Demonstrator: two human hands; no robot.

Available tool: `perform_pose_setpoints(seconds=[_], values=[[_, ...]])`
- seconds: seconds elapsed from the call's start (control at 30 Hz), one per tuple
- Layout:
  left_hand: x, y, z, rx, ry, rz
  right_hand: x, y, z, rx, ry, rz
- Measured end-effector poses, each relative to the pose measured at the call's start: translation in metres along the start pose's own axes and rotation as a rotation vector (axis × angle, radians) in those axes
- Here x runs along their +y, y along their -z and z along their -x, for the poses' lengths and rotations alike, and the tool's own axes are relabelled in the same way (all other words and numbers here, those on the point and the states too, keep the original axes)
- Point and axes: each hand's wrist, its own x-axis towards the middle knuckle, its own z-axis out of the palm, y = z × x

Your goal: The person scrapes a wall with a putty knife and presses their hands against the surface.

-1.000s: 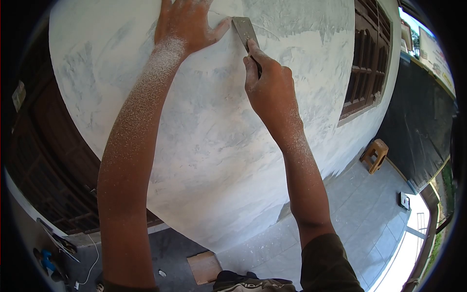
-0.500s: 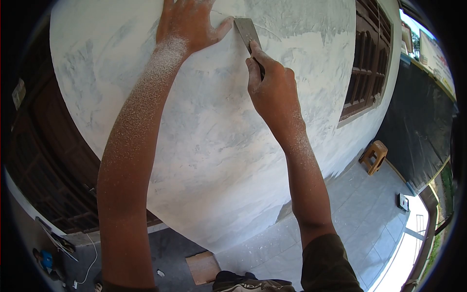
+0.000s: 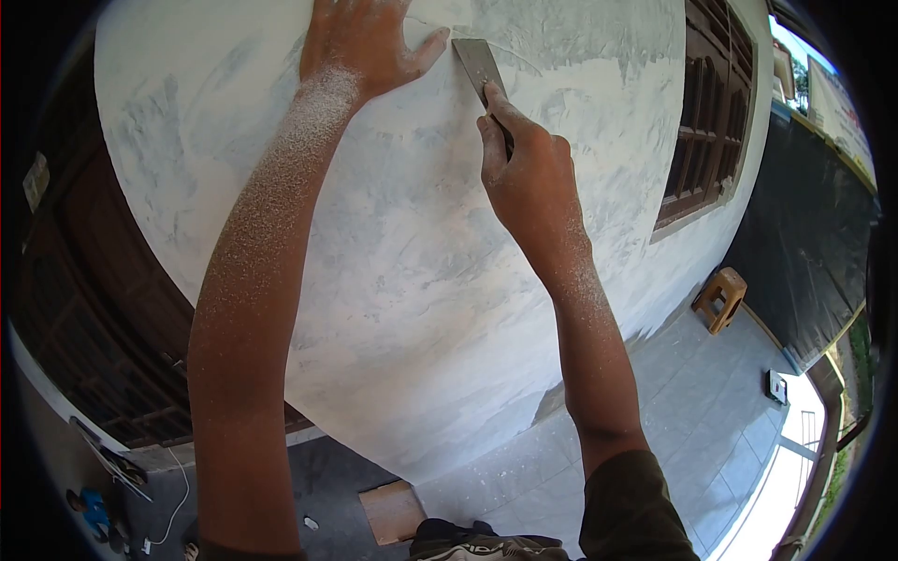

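Observation:
My right hand [image 3: 531,164] grips a putty knife [image 3: 479,67], index finger stretched along its metal blade. The blade's wide end meets the white, patchily plastered wall [image 3: 421,234] near the top of the view. To the left, my left hand [image 3: 360,42] is spread against the same wall, thumb out toward the blade; its fingertips run past the top edge. Pale dust coats my left wrist and forearm, with a lighter dusting on the right wrist. A raised line crosses the plaster just above the blade.
A brown barred window [image 3: 706,112] is set in the wall at right, and a dark wooden door [image 3: 103,271] is at left. A brown stool [image 3: 720,299] stands on the tiled floor [image 3: 655,421]. A brown board [image 3: 391,512] lies below; a person in blue [image 3: 94,512] is at lower left.
My right hand and the putty knife have shifted slightly down and right. My left hand stays in place on the wall.

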Motion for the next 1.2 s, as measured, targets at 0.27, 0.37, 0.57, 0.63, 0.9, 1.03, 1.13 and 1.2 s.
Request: perform_pose_setpoints(seconds=[0.27, 0.37, 0.57, 0.63, 0.9, 1.03, 1.13, 1.2], values=[[0.006, 0.007, -0.001, -0.038, 0.065, 0.017, -0.003, 0.001, -0.003, 0.020, -0.004, 0.004], [0.006, 0.010, -0.002, -0.056, 0.070, 0.043, 0.003, -0.004, 0.000, 0.035, 0.034, 0.013], [0.002, -0.006, 0.000, 0.065, 0.031, 0.061, -0.003, 0.003, -0.005, 0.035, 0.013, 0.009], [0.002, -0.006, 0.000, 0.042, 0.038, 0.045, 0.001, 0.000, 0.000, 0.026, 0.019, 0.000], [0.001, -0.007, 0.000, 0.051, 0.032, 0.060, -0.002, -0.001, -0.004, 0.034, 0.017, 0.006], [0.000, -0.008, -0.001, 0.041, 0.041, 0.056, -0.004, 0.001, -0.008, 0.011, 0.010, 0.019], [0.000, -0.010, -0.001, 0.064, 0.028, 0.068, -0.007, 0.005, -0.009, 0.010, -0.002, 0.015], [0.001, -0.010, 0.001, 0.064, 0.032, 0.069, -0.006, 0.004, -0.005, -0.003, -0.005, 0.015]])
